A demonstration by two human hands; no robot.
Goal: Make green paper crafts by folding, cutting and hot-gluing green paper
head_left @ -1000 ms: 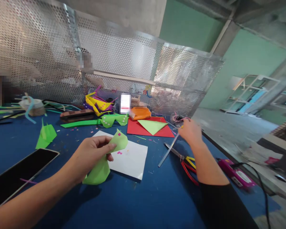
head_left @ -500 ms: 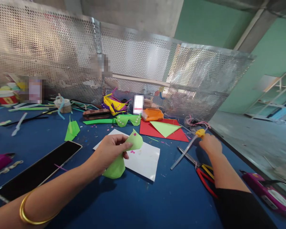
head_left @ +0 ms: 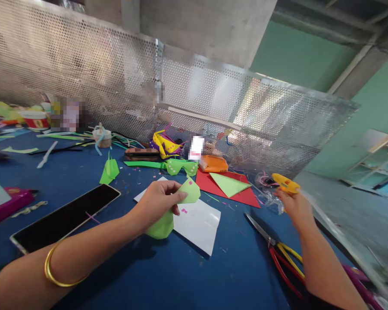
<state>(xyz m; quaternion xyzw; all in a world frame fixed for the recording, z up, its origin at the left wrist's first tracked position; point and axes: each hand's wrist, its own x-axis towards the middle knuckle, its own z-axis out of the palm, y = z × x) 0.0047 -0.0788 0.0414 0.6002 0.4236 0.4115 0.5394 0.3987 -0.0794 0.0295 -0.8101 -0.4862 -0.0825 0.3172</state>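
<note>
My left hand (head_left: 158, 204) is closed, with thumb and fingers pinching a light green paper cutout (head_left: 190, 191) that bears a small pink dot. The cutout's rounded lower part hangs below the fingers. Underneath lies a white sheet (head_left: 197, 228) with tiny pink bits (head_left: 184, 211) on it. At the right, my right hand (head_left: 295, 209) grips a yellow glue gun (head_left: 286, 184), raised above the table. A long translucent glue stick (head_left: 334, 230) trails behind it to the lower right, blurred. Scissors (head_left: 271, 241) with red and yellow handles lie partly open left of my right forearm.
Green paper glasses (head_left: 181, 167) and yellow ones (head_left: 164, 145) lie at the back, beside an orange packet (head_left: 214, 163). A red sheet (head_left: 210, 185) carries a green paper triangle (head_left: 229, 184). A black-screened phone (head_left: 67, 217) lies at left. Perforated metal sheeting (head_left: 207, 86) borders the table.
My right hand has lifted the glue gun off the table's right side and turned it, so the stick now trails right instead of lying across the scissors. The view has tilted.
</note>
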